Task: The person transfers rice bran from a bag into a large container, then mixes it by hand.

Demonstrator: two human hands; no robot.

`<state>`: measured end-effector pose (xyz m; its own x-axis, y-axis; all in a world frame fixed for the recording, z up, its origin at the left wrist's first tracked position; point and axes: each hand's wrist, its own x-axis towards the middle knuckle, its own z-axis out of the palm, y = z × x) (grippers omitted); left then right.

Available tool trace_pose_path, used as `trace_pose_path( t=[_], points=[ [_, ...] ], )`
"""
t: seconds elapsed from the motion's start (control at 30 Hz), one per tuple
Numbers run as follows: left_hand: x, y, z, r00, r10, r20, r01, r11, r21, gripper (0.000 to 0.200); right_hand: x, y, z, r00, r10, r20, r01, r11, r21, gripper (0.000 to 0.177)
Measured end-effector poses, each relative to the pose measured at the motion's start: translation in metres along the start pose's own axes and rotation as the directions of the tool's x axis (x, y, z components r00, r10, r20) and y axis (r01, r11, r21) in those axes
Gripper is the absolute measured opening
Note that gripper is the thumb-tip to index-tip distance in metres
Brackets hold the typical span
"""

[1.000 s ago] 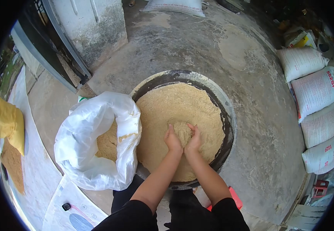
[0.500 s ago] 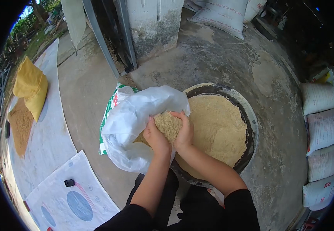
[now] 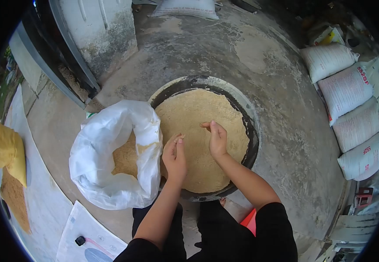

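Note:
Over the wide round tub (image 3: 254,131), both hands are held apart with their fingers loosely curled. My left hand (image 3: 175,156) is above the tub's left part, close to the plastic bag, with a little meal on its fingertips. My right hand (image 3: 217,139) is above the middle of the pale meal (image 3: 198,105) that fills the tub. No heap of meal shows in either hand. Left of the tub stands an open bag with a white plastic liner (image 3: 91,174), rolled out at the mouth. Coarser tan meal (image 3: 125,159) lies inside it, and some clings to the liner's right rim.
Stacked white printed sacks (image 3: 346,91) line the right side. Another white sack (image 3: 185,8) lies at the top. A yellow sack (image 3: 10,150) stands by a brown pile (image 3: 15,198) on a pale sheet at left. A metal-framed pillar (image 3: 97,35) rises at upper left.
My hands have moved from over the bag to over the tub and separated. The heap of meal they cupped together is gone from them. The view has shifted to the right.

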<state>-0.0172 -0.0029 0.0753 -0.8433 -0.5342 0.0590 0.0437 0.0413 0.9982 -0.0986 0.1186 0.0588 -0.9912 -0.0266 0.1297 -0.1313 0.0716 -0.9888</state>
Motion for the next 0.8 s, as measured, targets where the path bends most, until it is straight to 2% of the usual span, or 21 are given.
trace_pose_path(
  t=[0.03, 0.07, 0.1, 0.13, 0.17, 0.23, 0.27, 0.33, 0.37, 0.43, 0.47, 0.53, 0.57, 0.63, 0.77, 0.8],
  points=[
    [-0.004, -0.012, 0.013, 1.000, -0.002, 0.029, 0.002, 1.000, -0.004, 0.025, -0.001, 0.019, -0.017, 0.982, 0.112, -0.153, -0.107, 0.994, 0.036, 0.039],
    [-0.008, -0.026, 0.027, 0.997, -0.017, 0.075, 0.011, 0.997, 0.082, 0.026, -0.003, 0.036, -0.031, 0.977, 0.111, -0.179, -0.107, 0.994, 0.032, 0.039],
    [-0.010, -0.045, 0.040, 0.992, -0.031, 0.121, 0.010, 0.986, 0.169, 0.026, -0.007, 0.054, -0.043, 0.917, 0.250, -0.311, -0.220, 0.967, 0.126, 0.043],
    [-0.012, -0.072, 0.055, 0.989, -0.111, 0.101, 0.103, 0.992, 0.078, 0.028, -0.010, 0.071, -0.055, 0.821, 0.387, -0.421, -0.312, 0.920, 0.238, 0.047],
    [-0.013, -0.095, 0.064, 0.985, -0.114, 0.125, 0.105, 0.991, 0.080, 0.028, -0.014, 0.089, -0.063, 0.808, 0.389, -0.442, -0.311, 0.919, 0.241, 0.047],
    [-0.016, -0.123, 0.073, 0.983, -0.185, -0.013, 0.186, 0.974, 0.132, 0.030, -0.022, 0.113, -0.067, 0.781, 0.433, -0.449, -0.330, 0.898, 0.292, 0.048],
    [-0.020, -0.129, 0.081, 0.981, -0.193, 0.001, 0.191, 0.972, 0.134, 0.030, -0.024, 0.118, -0.066, 0.772, 0.437, -0.462, -0.333, 0.897, 0.292, 0.048],
    [-0.023, -0.126, 0.096, 0.948, -0.306, -0.090, 0.292, 0.946, -0.140, 0.031, -0.026, 0.112, -0.056, 0.808, 0.431, -0.402, -0.305, 0.890, 0.340, 0.048],
    [-0.025, -0.123, 0.100, 0.947, -0.311, -0.085, 0.298, 0.945, -0.134, 0.031, -0.029, 0.111, -0.051, 0.802, 0.437, -0.407, -0.310, 0.887, 0.342, 0.048],
    [-0.027, -0.110, 0.106, 0.875, -0.478, -0.078, 0.435, 0.847, -0.306, 0.031, -0.030, 0.108, -0.042, 0.813, 0.449, -0.369, -0.317, 0.875, 0.367, 0.046],
    [-0.028, -0.109, 0.109, 0.876, -0.474, -0.087, 0.429, 0.849, -0.308, 0.031, -0.030, 0.105, -0.038, 0.818, 0.449, -0.360, -0.318, 0.874, 0.368, 0.046],
    [-0.027, -0.103, 0.111, 0.835, -0.548, -0.056, 0.459, 0.749, -0.478, 0.029, -0.032, 0.089, -0.024, 0.746, 0.524, -0.412, -0.418, 0.849, 0.323, 0.039],
    [-0.023, -0.100, 0.109, 0.835, -0.544, -0.076, 0.447, 0.753, -0.483, 0.029, -0.031, 0.082, -0.018, 0.755, 0.525, -0.393, -0.422, 0.847, 0.322, 0.039],
    [-0.014, -0.075, 0.097, 0.750, -0.660, -0.032, 0.457, 0.552, -0.697, 0.028, -0.029, 0.065, -0.007, 0.672, 0.681, -0.292, -0.418, 0.674, 0.609, 0.036],
    [0.003, -0.030, 0.053, 0.785, -0.607, -0.123, 0.346, 0.594, -0.726, 0.029, -0.027, 0.006, 0.036, 0.724, 0.675, -0.146, -0.445, 0.618, 0.648, 0.036],
    [0.006, -0.019, 0.039, 0.800, -0.579, -0.155, 0.300, 0.611, -0.733, 0.029, -0.028, -0.002, 0.048, 0.768, 0.637, -0.071, -0.453, 0.619, 0.642, 0.035]
  ],
)
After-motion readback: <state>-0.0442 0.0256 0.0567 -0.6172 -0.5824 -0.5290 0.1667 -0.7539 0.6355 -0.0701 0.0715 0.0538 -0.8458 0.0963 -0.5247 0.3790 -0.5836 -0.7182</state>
